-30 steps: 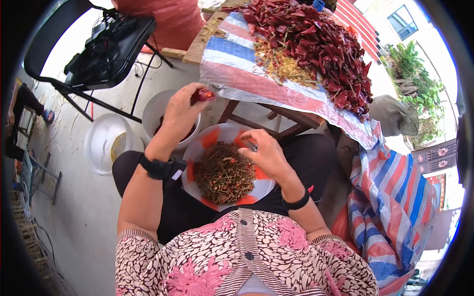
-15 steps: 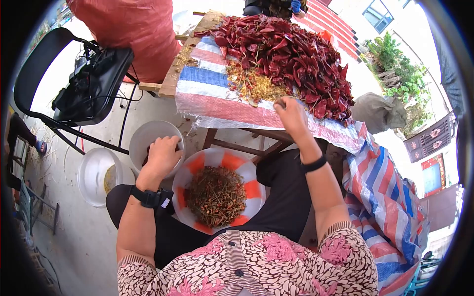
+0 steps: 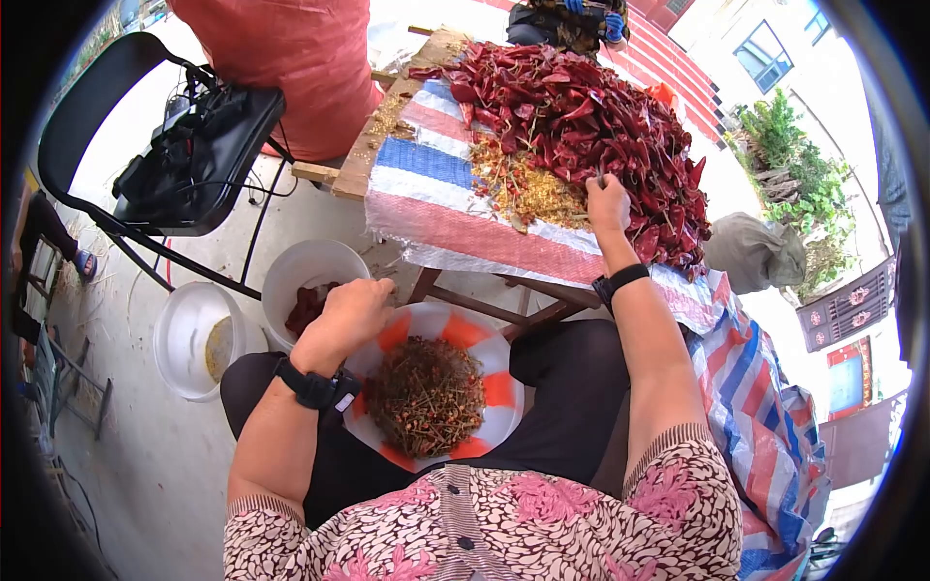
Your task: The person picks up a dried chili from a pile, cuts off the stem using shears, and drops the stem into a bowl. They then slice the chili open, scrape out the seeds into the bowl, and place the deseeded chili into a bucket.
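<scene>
My right hand (image 3: 609, 201) reaches to the near edge of a large heap of dried red chilies (image 3: 581, 116), its fingers pinched at the pods; what they hold is too small to make out. My left hand (image 3: 358, 312) is above the rim between a white bucket (image 3: 287, 261) and a red-and-white basin (image 3: 501, 390), fingers curled, contents hidden. Red pods (image 3: 308, 308) lie in the bucket. Stems and bits (image 3: 424, 397) fill the middle of the basin between my legs. Yellow seeds (image 3: 542, 197) are scattered on the striped sheet (image 3: 426, 208) beside the heap.
A black chair (image 3: 174, 194) with cables and a bag stands at the left, near a large red sack (image 3: 291, 77). A second white tub (image 3: 189, 339) is on the floor. Across the table is a person with blue gloves (image 3: 614, 26). A grey sack (image 3: 756, 252) is at the right.
My left hand has moved right, from over the bucket towards the basin. My right hand has gone from the sheet's front edge to the chili heap. The view has shifted slightly.
</scene>
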The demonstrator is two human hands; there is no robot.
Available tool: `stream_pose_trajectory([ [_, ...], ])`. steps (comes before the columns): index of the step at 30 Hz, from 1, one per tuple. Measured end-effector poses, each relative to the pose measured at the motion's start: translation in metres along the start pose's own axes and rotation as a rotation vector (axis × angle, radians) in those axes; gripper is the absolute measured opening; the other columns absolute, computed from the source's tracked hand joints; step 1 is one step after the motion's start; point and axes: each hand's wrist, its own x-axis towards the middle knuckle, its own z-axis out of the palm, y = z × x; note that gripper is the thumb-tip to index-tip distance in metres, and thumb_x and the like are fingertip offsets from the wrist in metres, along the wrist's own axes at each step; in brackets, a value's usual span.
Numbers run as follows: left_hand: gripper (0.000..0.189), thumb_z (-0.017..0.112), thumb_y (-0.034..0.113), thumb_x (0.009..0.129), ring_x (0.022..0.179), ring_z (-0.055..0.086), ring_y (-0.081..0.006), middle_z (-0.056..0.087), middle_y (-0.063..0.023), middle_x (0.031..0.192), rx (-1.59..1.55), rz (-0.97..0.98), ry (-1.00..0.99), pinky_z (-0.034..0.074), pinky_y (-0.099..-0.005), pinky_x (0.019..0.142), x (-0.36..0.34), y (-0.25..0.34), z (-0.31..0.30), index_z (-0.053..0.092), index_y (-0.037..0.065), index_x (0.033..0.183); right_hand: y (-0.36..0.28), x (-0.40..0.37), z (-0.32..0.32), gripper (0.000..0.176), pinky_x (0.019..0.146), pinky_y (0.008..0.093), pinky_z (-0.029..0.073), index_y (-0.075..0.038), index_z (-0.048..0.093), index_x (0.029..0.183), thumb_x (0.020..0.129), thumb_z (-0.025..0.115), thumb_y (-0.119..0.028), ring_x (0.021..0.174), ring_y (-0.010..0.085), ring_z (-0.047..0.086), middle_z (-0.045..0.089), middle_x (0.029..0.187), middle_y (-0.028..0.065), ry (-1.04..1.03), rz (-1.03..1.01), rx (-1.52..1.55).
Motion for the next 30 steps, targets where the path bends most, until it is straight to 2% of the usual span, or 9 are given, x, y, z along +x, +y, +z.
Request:
stream_pose_trajectory([
  [6, 0.03, 0.059, 0.015, 0.083, 0.086, 0.064, -0.0401, 0.067, -0.0223, 0.091, -0.034, 0.035, 0.019, 0.05, -0.0475, 0.077, -0.001, 0.006, -0.001, 0.064, 0.003, 0.11, 0.018, 0.005, -0.018, 0.024, 0.071, 0.041, 0.048, -0.004, 0.063, 0.09, 0.087, 0.059, -0.028, 0.079, 0.0322, 0.064, 0.067, 0.082, 0.0128, 0.237, -0.261, 0.295],
  [9, 0.029, 0.06, 0.015, 0.084, 0.087, 0.063, -0.0395, 0.066, -0.0224, 0.093, -0.106, 0.065, 0.088, 0.05, -0.0462, 0.078, 0.001, 0.01, -0.001, 0.064, 0.002, 0.109, 0.009, -0.012, -0.031, 0.023, 0.067, 0.0365, 0.047, -0.001, 0.061, 0.086, 0.085, 0.063, -0.024, 0.069, 0.0249, 0.061, 0.065, 0.076, 0.0117, 0.202, -0.309, 0.419],
  [10, 0.031, 0.061, 0.015, 0.083, 0.091, 0.062, -0.0383, 0.066, -0.0218, 0.097, -0.177, 0.105, 0.131, 0.05, -0.0447, 0.08, 0.001, 0.012, -0.003, 0.063, 0.002, 0.111, 0.002, -0.024, -0.036, 0.02, 0.063, 0.0299, 0.044, 0.0, 0.061, 0.083, 0.086, 0.065, -0.02, 0.064, 0.0133, 0.054, 0.059, 0.069, 0.0053, 0.226, -0.342, 0.5],
  [15, 0.055, 0.071, 0.019, 0.08, 0.112, 0.054, -0.0326, 0.059, -0.0177, 0.12, -0.406, 0.324, 0.444, 0.043, -0.0402, 0.094, -0.001, 0.03, -0.006, 0.052, 0.005, 0.129, -0.038, -0.119, -0.064, 0.013, 0.059, 0.0219, 0.038, -0.001, 0.06, 0.082, 0.089, 0.065, -0.011, 0.065, 0.0038, 0.042, 0.049, 0.068, -0.0041, -0.1, -0.507, 0.696],
  [18, 0.071, 0.075, 0.023, 0.078, 0.117, 0.05, -0.0314, 0.055, -0.0159, 0.126, -0.34, 0.423, 0.632, 0.038, -0.0415, 0.1, 0.0, 0.039, -0.001, 0.042, 0.006, 0.138, -0.057, -0.177, -0.075, 0.015, 0.059, 0.0248, 0.04, -0.001, 0.061, 0.083, 0.086, 0.068, -0.014, 0.064, 0.0072, 0.047, 0.054, 0.07, 0.0007, -0.299, -0.481, 0.632],
  [21, 0.078, 0.077, 0.028, 0.076, 0.118, 0.049, -0.0325, 0.055, -0.017, 0.126, -0.488, 0.502, 0.526, 0.036, -0.0435, 0.103, 0.0, 0.044, 0.005, 0.039, 0.005, 0.14, -0.067, -0.212, -0.064, 0.015, 0.061, 0.0307, 0.044, -0.002, 0.061, 0.083, 0.083, 0.07, -0.015, 0.064, 0.0184, 0.057, 0.059, 0.073, 0.0091, -0.332, -0.557, 0.622],
  [22, 0.07, 0.076, 0.024, 0.078, 0.114, 0.054, -0.0316, 0.057, -0.0179, 0.123, -0.475, 0.475, 0.498, 0.041, -0.0412, 0.099, -0.004, 0.047, 0.005, 0.043, 0.003, 0.136, -0.072, -0.223, -0.067, 0.014, 0.063, 0.0338, 0.046, -0.002, 0.06, 0.083, 0.082, 0.069, -0.013, 0.068, 0.0258, 0.06, 0.059, 0.079, 0.0128, -0.343, -0.591, 0.562],
  [25, 0.059, 0.073, 0.016, 0.082, 0.105, 0.06, -0.0301, 0.06, -0.0184, 0.116, -0.644, 0.454, 0.371, 0.047, -0.038, 0.09, -0.004, 0.046, 0.011, 0.046, 0.001, 0.132, -0.079, -0.245, -0.061, 0.015, 0.064, 0.0344, 0.046, -0.002, 0.059, 0.083, 0.081, 0.07, -0.012, 0.07, 0.0272, 0.06, 0.059, 0.082, 0.0135, -0.268, -0.651, 0.558],
  [30, 0.032, 0.064, 0.007, 0.087, 0.083, 0.063, -0.0256, 0.064, -0.0159, 0.095, -0.831, 0.433, 0.316, 0.05, -0.0336, 0.075, -0.012, 0.047, 0.003, 0.054, 0.002, 0.116, -0.073, -0.262, -0.045, 0.013, 0.067, 0.0261, 0.046, -0.001, 0.063, 0.096, 0.086, 0.068, -0.007, 0.074, 0.0131, 0.057, 0.059, 0.089, 0.0049, -0.36, -0.485, 0.913],
])
